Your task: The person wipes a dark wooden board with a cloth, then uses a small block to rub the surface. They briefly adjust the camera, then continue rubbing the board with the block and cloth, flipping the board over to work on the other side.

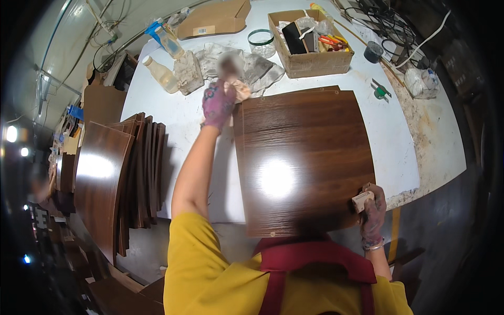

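A dark brown wood-grain panel (pixel 310 142) lies on the white-covered table in front of me, with at least one more panel edge showing under its far side. My left hand (pixel 218 105), in a purple patterned glove, is closed on a crumpled peach-coloured cloth (pixel 241 90) by the panel's far left corner. At the near right edge, my right hand (pixel 374 215) wears a greyish glove and grips a small beige block (pixel 362 201) against the panel. Just beyond the left hand is a crumpled grey rag (pixel 260 71), partly covered by a blurred dark patch.
Several brown panels (pixel 105 173) lean stacked at the left. Two bottles, a clear one (pixel 160 74) and a blue-topped one (pixel 170 44), stand at the far left. A tool-filled cardboard box (pixel 310 67), a tape roll (pixel 261 37) and tangled cables (pixel 386 31) lie at the back.
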The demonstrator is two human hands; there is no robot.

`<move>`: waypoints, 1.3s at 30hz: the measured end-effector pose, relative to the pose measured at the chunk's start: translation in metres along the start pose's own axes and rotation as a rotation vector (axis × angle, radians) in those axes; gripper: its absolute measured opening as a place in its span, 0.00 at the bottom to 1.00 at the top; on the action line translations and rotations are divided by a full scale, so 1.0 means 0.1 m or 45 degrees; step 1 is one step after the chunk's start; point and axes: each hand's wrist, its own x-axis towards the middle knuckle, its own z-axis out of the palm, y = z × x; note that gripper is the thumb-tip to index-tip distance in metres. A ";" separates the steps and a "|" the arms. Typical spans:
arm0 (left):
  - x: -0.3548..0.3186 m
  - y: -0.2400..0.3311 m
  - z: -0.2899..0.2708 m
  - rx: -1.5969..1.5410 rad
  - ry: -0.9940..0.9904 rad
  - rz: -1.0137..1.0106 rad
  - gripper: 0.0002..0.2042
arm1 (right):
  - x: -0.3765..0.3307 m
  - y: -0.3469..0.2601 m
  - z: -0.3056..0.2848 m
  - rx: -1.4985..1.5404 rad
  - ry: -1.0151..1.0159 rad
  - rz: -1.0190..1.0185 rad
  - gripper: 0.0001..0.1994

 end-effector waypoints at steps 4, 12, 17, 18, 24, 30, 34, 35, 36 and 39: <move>-0.29 -0.17 0.40 0.110 0.069 0.294 0.20 | -0.05 0.02 0.00 -0.062 0.036 0.028 0.22; -0.59 0.08 0.39 -0.009 0.110 0.613 0.17 | -0.02 -0.10 0.08 -0.051 0.057 0.021 0.18; -0.25 -0.02 0.12 0.097 0.067 0.491 0.17 | -0.05 -0.09 0.02 -0.040 0.032 0.046 0.21; -0.39 0.19 0.05 -0.003 0.079 0.496 0.17 | -0.06 -0.09 0.00 -0.059 0.021 0.032 0.21; -1.44 0.30 -0.06 0.057 -0.146 0.869 0.19 | 0.04 0.01 0.05 0.249 0.000 0.007 0.18; -2.65 0.66 -0.36 0.070 -0.430 0.875 0.23 | 0.02 -0.02 -0.04 0.395 -0.030 0.051 0.18; -3.24 1.03 -0.38 0.072 -0.412 0.804 0.22 | 0.10 0.04 -0.13 0.472 -0.184 0.092 0.21; -3.34 1.14 -0.32 0.080 -0.405 0.784 0.23 | 0.10 0.04 -0.16 0.479 -0.219 0.102 0.20; -3.45 1.25 -0.25 0.087 -0.400 0.768 0.25 | 0.10 0.06 -0.19 0.549 -0.254 0.128 0.20; -3.70 1.68 0.06 0.000 -0.408 0.908 0.28 | 0.20 0.14 -0.24 0.716 -0.371 0.220 0.19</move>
